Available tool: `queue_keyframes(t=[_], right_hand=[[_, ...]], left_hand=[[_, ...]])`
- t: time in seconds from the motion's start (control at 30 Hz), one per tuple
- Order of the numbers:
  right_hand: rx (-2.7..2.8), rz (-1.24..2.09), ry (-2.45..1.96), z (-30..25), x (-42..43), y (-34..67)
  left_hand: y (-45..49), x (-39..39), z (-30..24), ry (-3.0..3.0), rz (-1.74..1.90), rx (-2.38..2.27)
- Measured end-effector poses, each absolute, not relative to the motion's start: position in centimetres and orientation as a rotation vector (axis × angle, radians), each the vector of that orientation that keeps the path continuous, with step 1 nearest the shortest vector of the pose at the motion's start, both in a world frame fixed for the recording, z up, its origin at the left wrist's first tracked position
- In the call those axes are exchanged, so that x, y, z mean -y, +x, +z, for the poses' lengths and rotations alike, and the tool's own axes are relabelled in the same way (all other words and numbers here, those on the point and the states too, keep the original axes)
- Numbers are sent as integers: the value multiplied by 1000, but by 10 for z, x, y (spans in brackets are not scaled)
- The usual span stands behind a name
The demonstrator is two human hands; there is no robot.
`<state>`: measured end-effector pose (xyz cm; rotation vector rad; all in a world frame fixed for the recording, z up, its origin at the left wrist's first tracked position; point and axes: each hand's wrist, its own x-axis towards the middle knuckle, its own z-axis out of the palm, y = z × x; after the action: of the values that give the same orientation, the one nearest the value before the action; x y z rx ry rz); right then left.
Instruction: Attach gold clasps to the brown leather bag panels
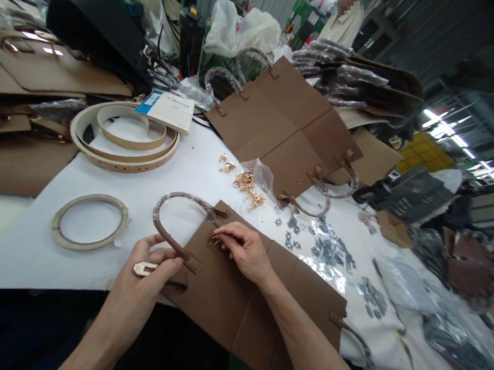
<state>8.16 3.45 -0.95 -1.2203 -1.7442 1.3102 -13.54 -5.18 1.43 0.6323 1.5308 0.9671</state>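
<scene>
A brown bag panel lies at the table's front edge, with plastic-wrapped handles at its ends. My left hand is closed at the foot of the near handle, thumb on its stitched tab. A flat metal piece with a slot pokes out between that thumb and the palm; the rest of it is hidden. My right hand pinches small gold metal fittings against the panel, between the handle's two feet. How many it holds I cannot tell. More gold fittings lie in a loose pile beyond.
Flat grey metal plates are scattered right of the panel. Another brown panel lies behind. A tape roll, a coiled strip and a small box sit left. Finished bags stand far left; a person is behind.
</scene>
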Motion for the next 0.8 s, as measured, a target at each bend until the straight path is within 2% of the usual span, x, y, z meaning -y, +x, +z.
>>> queue_keyframes(t=[0.23, 0.47, 0.63, 0.7, 0.8], right_hand=[[1965, 966, -1111, 0, -19, 77], [1937, 904, -1145, -4, -12, 80], [1887, 994, -1109, -7, -12, 84], [1880, 997, -1065, -8, -11, 84], [1858, 984, -1016, -10, -10, 83]], left_hand=[[-127, 34, 8, 819, 828, -1549], [-129, 36, 1, 943, 846, -1549], [-136, 42, 7, 1544, 1294, -2136], [-138, 39, 10, 2005, 1355, -1978], [-136, 29, 8, 2325, 1126, -1453]])
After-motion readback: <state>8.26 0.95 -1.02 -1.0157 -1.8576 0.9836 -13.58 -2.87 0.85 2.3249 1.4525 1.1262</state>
